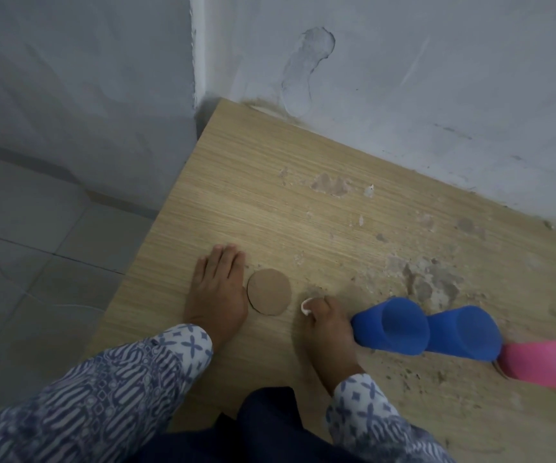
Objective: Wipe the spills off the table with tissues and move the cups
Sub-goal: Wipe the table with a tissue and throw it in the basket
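Note:
My left hand [216, 292] lies flat on the wooden table [270, 182], fingers straight, just left of a round brown disc [269, 291]. My right hand [328, 332] presses a small white wad of tissue [306, 307] onto the tabletop to the right of the disc, fingers curled over it. Two blue cups [390, 325] [463, 332] stand in a row close beside my right hand, and a pink cup [543, 365] follows at the right edge. Pale stains and crumbly marks [433, 282] spread over the table behind the cups.
A grey-white wall [403, 95] runs along the table's far side and meets a corner at the left. The table's left edge drops to a tiled floor [36, 262]. More worn patches [331, 185] mark the table near the wall.

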Demonstrator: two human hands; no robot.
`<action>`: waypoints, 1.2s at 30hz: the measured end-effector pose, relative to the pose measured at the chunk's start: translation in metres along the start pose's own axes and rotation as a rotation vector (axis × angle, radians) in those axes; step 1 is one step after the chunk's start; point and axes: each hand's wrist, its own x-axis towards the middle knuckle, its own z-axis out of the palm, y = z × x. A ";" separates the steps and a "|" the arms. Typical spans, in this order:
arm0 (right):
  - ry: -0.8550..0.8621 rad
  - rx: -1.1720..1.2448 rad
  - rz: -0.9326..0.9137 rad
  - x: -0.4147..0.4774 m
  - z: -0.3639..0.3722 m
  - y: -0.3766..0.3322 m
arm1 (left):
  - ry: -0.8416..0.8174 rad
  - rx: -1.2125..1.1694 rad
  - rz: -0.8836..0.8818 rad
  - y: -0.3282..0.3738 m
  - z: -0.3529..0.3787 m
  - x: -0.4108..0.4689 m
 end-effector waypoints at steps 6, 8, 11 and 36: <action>0.006 -0.030 0.073 0.035 -0.009 -0.003 | 0.001 -0.007 0.001 0.000 0.000 0.000; -0.041 -0.034 0.054 0.026 -0.006 -0.002 | 0.001 -0.004 0.000 0.000 0.000 0.000; -0.032 -0.046 0.009 -0.008 0.001 -0.003 | -0.005 0.002 -0.002 0.000 0.000 0.000; -0.047 -0.017 0.075 0.032 -0.008 -0.005 | 0.008 0.003 0.000 0.000 -0.001 -0.001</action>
